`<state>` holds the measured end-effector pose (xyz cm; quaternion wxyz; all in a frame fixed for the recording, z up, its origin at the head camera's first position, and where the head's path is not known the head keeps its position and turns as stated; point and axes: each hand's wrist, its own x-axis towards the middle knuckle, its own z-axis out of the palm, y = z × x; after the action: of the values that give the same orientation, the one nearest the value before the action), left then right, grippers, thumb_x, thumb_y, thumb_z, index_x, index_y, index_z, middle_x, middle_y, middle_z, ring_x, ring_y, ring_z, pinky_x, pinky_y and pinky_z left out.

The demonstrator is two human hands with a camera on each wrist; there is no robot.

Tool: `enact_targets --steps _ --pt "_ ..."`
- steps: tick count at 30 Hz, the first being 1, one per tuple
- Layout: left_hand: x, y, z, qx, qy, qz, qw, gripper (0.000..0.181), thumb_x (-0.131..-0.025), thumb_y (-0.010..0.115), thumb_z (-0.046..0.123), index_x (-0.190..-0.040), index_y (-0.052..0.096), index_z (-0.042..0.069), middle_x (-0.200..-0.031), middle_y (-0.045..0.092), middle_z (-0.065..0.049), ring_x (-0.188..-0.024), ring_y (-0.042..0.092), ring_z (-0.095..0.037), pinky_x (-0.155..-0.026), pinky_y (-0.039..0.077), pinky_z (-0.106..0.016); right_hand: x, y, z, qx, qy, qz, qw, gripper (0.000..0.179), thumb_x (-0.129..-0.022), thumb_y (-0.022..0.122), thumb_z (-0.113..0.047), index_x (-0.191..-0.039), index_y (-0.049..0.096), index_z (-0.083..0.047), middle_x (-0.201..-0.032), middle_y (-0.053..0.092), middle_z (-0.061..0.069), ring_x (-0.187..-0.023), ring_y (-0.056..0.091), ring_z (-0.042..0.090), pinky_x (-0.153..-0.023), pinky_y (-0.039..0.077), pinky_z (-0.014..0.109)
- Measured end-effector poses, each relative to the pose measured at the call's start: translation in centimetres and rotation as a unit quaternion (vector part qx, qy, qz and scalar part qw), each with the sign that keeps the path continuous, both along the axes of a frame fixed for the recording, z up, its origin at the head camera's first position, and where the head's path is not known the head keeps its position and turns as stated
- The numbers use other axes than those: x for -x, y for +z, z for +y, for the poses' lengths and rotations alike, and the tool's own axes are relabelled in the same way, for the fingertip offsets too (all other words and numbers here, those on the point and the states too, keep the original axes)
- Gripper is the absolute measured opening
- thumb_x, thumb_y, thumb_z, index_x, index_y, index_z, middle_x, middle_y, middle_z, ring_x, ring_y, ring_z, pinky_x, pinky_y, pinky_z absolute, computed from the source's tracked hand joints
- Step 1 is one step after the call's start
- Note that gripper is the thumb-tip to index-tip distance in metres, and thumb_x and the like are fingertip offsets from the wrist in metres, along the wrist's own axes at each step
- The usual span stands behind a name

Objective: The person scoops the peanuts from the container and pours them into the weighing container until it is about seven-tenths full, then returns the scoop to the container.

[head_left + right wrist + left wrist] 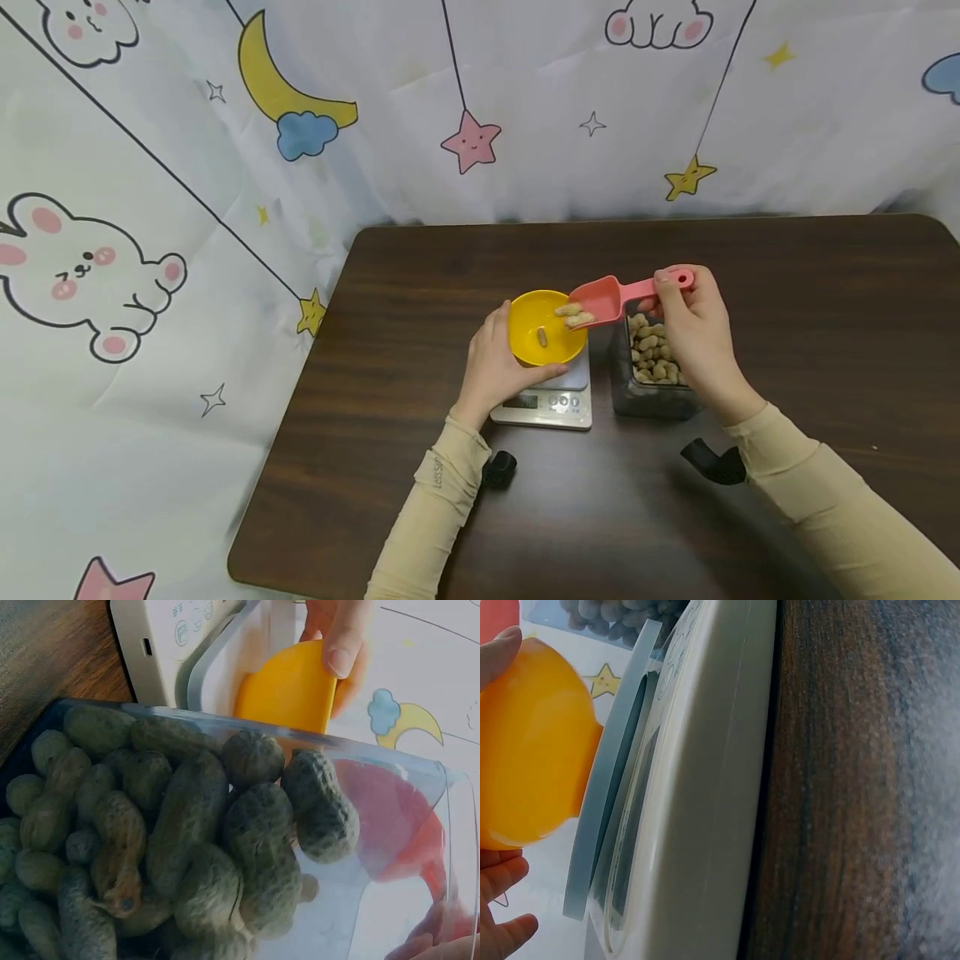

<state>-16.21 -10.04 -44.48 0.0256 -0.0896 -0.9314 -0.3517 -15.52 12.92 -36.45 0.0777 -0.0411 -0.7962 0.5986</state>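
A yellow bowl (525, 317) sits on a kitchen scale (553, 412), with a single peanut (542, 337) inside. My left hand (489, 367) holds the bowl, thumb at the near rim and fingers along its left side. In the left wrist view the thumb (499, 656) lies on the rim of the orange-looking bowl (532, 750). The handle of a pink scoop (600, 298) is pinched in my right hand (697, 333). Tilted over the bowl's right rim, the scoop carries a few peanuts (579, 319) at its lip.
Right of the scale stands a clear plastic container (652, 404) holding many peanuts (654, 350); the right wrist view shows its peanuts (187, 832) up close. Everything rests on a dark wooden table (420, 275). Behind hangs a white cloth (540, 67) printed with cartoon figures.
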Motion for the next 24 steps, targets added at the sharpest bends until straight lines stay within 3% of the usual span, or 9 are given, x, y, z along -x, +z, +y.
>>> enact_targets --steps 14,18,24 --pt "0.2 0.1 0.4 0.006 -0.004 0.012 0.9999 0.118 -0.060 0.075 0.064 -0.149 0.018 0.011 -0.147 0.035 -0.007 -0.130 0.039 -0.026 -0.113 0.028 -0.050 -0.1 0.2 -0.1 0.001 -0.006 0.007 1.0000 0.025 -0.098 0.042 -0.037 -0.111 0.043 -0.016 -0.088 0.052 -0.007 -0.078 0.054 0.005 -0.069 0.047 0.013" --pt "0.3 0.9 0.6 0.012 -0.001 0.031 0.9994 0.118 -0.060 0.074 0.066 -0.149 0.018 0.012 -0.149 0.033 -0.006 -0.132 0.037 -0.026 -0.114 0.026 -0.050 -0.1 0.3 0.1 0.074 -0.001 0.012 0.9972 0.018 -0.098 0.044 -0.033 -0.106 0.043 -0.017 -0.088 0.051 -0.003 -0.077 0.052 0.007 -0.069 0.046 0.011" --pt "0.4 2.8 1.3 0.015 -0.016 0.054 0.9983 0.116 -0.062 0.071 0.069 -0.149 0.017 0.015 -0.150 0.031 -0.004 -0.135 0.034 -0.022 -0.116 0.023 -0.049 -0.1 0.9 0.7 0.180 -0.016 0.052 0.9821 0.013 -0.097 0.048 -0.025 -0.101 0.045 -0.013 -0.086 0.051 0.001 -0.072 0.052 0.008 -0.067 0.044 0.013"
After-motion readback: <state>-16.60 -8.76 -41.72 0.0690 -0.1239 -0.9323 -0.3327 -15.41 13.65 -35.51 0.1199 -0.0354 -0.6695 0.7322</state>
